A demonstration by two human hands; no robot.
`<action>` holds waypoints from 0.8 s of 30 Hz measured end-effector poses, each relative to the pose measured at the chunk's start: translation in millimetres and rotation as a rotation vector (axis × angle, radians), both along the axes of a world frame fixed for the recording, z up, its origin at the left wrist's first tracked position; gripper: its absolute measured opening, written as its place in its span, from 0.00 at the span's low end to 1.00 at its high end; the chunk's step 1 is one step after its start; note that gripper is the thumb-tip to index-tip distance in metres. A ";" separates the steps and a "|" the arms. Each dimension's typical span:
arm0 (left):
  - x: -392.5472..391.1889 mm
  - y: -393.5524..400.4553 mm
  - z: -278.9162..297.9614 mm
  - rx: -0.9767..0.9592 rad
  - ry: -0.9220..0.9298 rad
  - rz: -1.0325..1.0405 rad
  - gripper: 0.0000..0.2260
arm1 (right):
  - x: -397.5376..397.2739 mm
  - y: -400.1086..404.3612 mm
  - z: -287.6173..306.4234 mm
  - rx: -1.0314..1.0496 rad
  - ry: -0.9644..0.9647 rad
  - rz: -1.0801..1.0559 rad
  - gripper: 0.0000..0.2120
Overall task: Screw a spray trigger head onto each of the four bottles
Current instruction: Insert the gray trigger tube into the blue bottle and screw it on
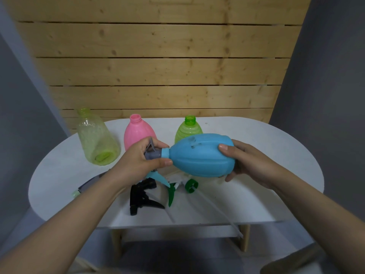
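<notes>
I hold a blue bottle (199, 155) on its side above the table. My right hand (246, 163) grips its base. My left hand (138, 163) is closed around a grey trigger head (153, 153) sitting on the bottle's neck; a blue trigger lever (160, 177) pokes out below that hand. Behind stand three open bottles without heads: a clear yellow-green one (94, 139) at the left, a pink one (136, 133) in the middle, a green ribbed one (188, 129) partly hidden by the blue bottle.
On the white oval table (276, 175) below my hands lie a black trigger head (141, 196), a green-and-white trigger head (185, 184) with a long dip tube, and a grey head (90, 183) under my left forearm. A wooden slat wall stands behind.
</notes>
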State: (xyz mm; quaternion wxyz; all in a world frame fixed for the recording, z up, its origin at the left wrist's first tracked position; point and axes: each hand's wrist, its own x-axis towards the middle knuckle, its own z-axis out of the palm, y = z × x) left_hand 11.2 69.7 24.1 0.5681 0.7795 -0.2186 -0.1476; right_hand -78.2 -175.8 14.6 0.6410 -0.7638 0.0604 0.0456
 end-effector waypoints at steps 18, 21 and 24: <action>-1.2 -4.2 4.1 0.042 -0.144 -0.035 0.15 | -19.2 1.8 13.2 -0.257 -0.061 -0.020 0.28; -5.8 -14.2 6.1 0.063 -0.164 -0.095 0.16 | -20.2 5.7 16.0 -0.482 -0.100 0.054 0.31; -11.6 -26.8 7.8 0.055 -0.204 -0.132 0.17 | -18.9 9.4 13.7 -0.712 -0.088 0.131 0.36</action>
